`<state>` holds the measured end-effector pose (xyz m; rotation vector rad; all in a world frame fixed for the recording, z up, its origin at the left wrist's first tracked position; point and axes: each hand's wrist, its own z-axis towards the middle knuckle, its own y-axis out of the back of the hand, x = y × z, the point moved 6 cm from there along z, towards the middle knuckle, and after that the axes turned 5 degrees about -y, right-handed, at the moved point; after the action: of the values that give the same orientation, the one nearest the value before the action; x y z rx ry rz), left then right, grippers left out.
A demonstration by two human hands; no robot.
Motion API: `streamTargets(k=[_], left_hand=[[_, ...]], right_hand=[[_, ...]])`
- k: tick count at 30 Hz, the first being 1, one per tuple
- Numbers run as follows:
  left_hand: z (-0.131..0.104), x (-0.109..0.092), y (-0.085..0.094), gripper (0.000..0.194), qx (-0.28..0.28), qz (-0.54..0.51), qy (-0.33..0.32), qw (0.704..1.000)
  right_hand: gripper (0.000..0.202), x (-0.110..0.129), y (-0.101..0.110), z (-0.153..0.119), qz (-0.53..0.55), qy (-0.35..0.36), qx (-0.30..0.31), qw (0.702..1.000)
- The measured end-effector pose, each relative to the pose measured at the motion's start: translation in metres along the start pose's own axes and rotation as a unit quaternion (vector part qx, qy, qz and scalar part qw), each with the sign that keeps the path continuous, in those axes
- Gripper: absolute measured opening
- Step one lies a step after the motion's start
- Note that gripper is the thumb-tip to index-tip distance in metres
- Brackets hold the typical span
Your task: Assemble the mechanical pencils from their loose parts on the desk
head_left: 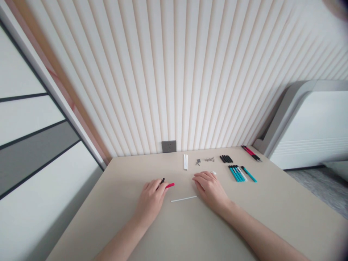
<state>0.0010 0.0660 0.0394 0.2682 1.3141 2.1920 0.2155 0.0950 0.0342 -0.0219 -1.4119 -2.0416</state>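
Observation:
My left hand [152, 195] is closed around a red pen barrel [170, 185], whose end sticks out past the thumb. A black pen part [162, 180] also shows between its fingers; whether the two are joined is hidden. My right hand [208, 185] lies palm down on the table, fingers stretched out. Just beyond its fingertips a small white piece [214, 173] shows in part. Between my hands lies a thin white pen refill [183, 199], its right end near my right hand.
Toward the back of the table [130, 166] are white refills [185, 162], small metal clips [198, 161], grey tips [209, 159] and black grips [226, 158]. Turquoise barrels [237, 173] and red-black pens [251, 153] lie right. A ribbed wall with a socket [169, 146] stands behind.

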Motion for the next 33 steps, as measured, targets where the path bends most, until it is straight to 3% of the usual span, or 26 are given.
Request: streamTargets(k=[5,16,26,30,33], left_hand=[[0.000,0.010,-0.008,0.018,0.075,0.061,0.012,0.995],[-0.003,0.018,-0.015,0.020,0.089,0.027,0.040,0.995],[-0.005,0.016,-0.014,0.022,0.061,0.015,0.028,0.998],[-0.004,0.016,-0.007,0.026,0.002,-0.028,0.028,0.999],[-0.004,0.018,0.000,0.033,-0.064,-0.122,0.043,0.989]], right_hand=[[0.023,-0.014,-0.003,0.001,-0.047,-0.011,0.012,0.999],[0.030,-0.026,-0.028,0.021,-0.177,-0.054,0.011,0.983],[0.028,-0.029,-0.023,0.018,-0.173,-0.063,0.004,0.983],[0.029,-0.029,-0.024,0.018,-0.179,-0.072,0.004,0.981],[0.026,-0.027,-0.022,0.016,-0.178,-0.070,0.005,0.982]])
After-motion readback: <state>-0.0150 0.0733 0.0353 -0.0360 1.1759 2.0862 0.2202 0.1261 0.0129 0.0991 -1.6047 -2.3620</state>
